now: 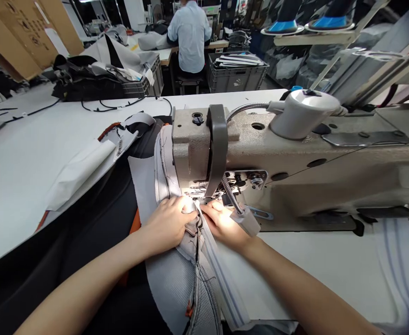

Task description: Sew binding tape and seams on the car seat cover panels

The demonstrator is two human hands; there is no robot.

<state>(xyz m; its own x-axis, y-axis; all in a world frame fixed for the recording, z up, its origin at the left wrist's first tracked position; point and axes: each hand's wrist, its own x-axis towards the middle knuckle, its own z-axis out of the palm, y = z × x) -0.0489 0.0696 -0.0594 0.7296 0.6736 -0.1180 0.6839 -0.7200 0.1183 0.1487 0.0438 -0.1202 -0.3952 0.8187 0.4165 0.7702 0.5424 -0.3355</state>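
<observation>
Left hand (165, 224): fingers curled and closed over a raised seam fold in the gray mesh panel (171, 284), directly in front of the presser foot (199, 193); right hand (221, 225): palm down, fingers open and pressing the same seam from the opposite side; both hands lie just beside each other at the fold.

Panel position: on the white table (19, 172), extending from the near edge up to the presser foot and along the left side of the sewing machine (316, 181) head; striped white fabric (225, 284) lies along the panel's right side.

Small lamp (245, 222): mounted on a flexible metal neck, hanging just above the right hand; dome lamp (304, 114): mounted on the machine arm, with its neck curving toward the head.

Black fabric (68, 242) occupies the left side of the table, beneath a folded white paper sheet (78, 174); gray plastic crate (237, 79): beyond the far table edge, holding flat strips; co-worker (189, 42): seated farther back, in a pale blue shirt, facing away.
</observation>
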